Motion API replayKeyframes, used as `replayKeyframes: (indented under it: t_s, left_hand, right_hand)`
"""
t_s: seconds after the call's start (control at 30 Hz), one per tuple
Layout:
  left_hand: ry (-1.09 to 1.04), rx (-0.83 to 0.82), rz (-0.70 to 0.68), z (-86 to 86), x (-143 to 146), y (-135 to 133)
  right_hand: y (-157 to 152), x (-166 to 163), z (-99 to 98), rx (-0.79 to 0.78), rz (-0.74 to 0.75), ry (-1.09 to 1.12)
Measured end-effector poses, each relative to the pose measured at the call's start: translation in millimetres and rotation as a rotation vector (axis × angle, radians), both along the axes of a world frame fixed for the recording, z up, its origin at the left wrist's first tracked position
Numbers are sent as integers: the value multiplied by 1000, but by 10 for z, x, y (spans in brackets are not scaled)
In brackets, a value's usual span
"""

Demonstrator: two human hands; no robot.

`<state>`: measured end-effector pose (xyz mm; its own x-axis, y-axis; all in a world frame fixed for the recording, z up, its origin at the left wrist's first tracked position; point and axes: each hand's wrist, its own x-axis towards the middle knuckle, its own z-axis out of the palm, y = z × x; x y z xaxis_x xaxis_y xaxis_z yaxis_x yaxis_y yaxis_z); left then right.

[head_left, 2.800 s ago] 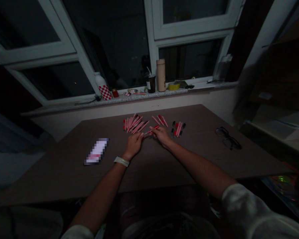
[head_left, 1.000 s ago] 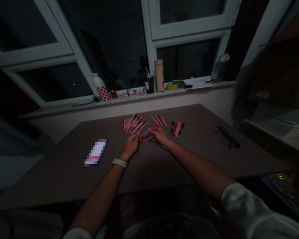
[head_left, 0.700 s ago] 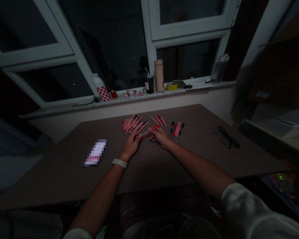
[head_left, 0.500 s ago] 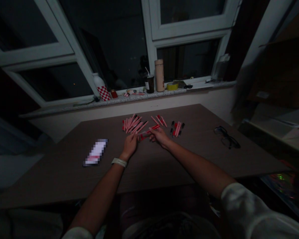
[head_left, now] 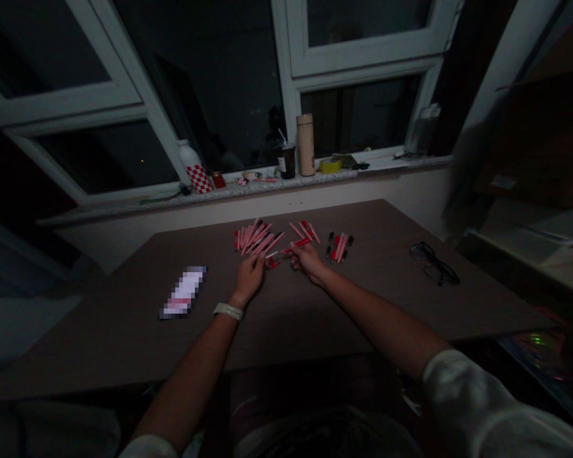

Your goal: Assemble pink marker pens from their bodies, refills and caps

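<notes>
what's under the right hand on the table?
A red pen sticks out of the right hand toward the left hand; below it, the brown table. The pen's rear end is hidden by the fingers.

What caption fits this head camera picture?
Left hand and right hand hold a red pen near pen piles on a dark table.

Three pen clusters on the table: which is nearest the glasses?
The rightmost cluster, just past the right hand and its pen, dark pens among pink. The middle cluster and big left pile lie farther left.
</notes>
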<state>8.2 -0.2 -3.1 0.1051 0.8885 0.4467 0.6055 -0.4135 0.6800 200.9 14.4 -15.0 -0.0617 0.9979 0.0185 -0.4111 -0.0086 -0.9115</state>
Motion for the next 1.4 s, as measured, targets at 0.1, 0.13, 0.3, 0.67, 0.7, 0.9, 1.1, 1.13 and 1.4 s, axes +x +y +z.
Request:
replayKeyframes:
  t_s: [0.1, 0.13, 0.3, 0.67, 0.7, 0.9, 1.1, 1.13, 1.4]
  left_hand:
    - [24, 22, 12, -17, -5, 1]
    - [29, 24, 10, -22, -4, 0]
    - [38, -4, -19, -35, 9, -13]
    - [225, 75, -111, -92, -46, 21]
    - [239, 80, -117, -91, -52, 23]
    - [295, 114, -133, -69, -56, 14]
    - [331, 102, -169, -74, -63, 11]
    - [338, 96, -177, -78, -66, 15]
    - [353, 76, -215, -104, -82, 36]
  right_hand:
    - [-8, 6, 11, -12, -2, -12]
    - [-5, 7, 10, -19, -10, -14]
    - [30, 13, -11, -47, -81, -36]
    - [3, 31, 37, -155, -121, -156]
    - [6, 28, 32, -158, -126, -166]
    - [57, 27, -51, -129, -143, -320]
    - [124, 25, -153, -81, -107, -416]
    - [134, 25, -167, -73, -97, -430]
    - [128, 33, -180, -40, -81, -439]
